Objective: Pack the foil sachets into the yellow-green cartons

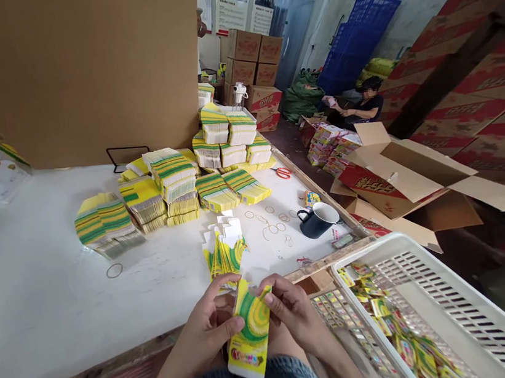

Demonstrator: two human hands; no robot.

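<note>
Both hands hold one flat yellow and green printed carton (pixel 249 332) over my lap, just below the table's front edge. My left hand (pixel 210 326) grips its left side with the thumb across the front. My right hand (pixel 291 311) pinches its upper right edge. A small fanned pile of the same flat cartons (pixel 223 251) lies on the white table (pixel 39 304) right beyond my hands. Further back stand several taller stacks of flat cartons (pixel 173 187).
A white plastic basket (pixel 437 288) with folded small boxes sits at my right. A dark mug (pixel 316 219), loose rubber bands (pixel 272 228) and red scissors (pixel 282 172) lie on the table. A seated person (pixel 362 106) works among cardboard boxes (pixel 400 176) behind.
</note>
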